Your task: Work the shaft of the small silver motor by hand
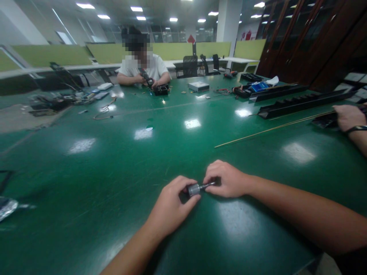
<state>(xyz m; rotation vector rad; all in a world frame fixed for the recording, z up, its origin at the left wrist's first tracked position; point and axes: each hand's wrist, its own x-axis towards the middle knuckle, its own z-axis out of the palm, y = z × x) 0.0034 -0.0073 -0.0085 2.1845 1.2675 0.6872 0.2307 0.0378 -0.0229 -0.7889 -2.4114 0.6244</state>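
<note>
Low in the middle of the head view, my left hand (174,204) is closed around a short silver metal cylinder (194,190) with a dark end. A thin metal rod (208,185) projects from the cylinder's right side; whether the two are one piece I cannot tell. My right hand (225,178) pinches the rod between thumb and fingers, just right of the cylinder. Both hands are just above the green tabletop (137,164).
Across the table a person (143,68) handles a dark tool over a black part (161,89). Another person's hand (349,118) is at the right edge, by long thin rods (258,133) and black channels (301,104). Cluttered electronics (63,97) lie far left.
</note>
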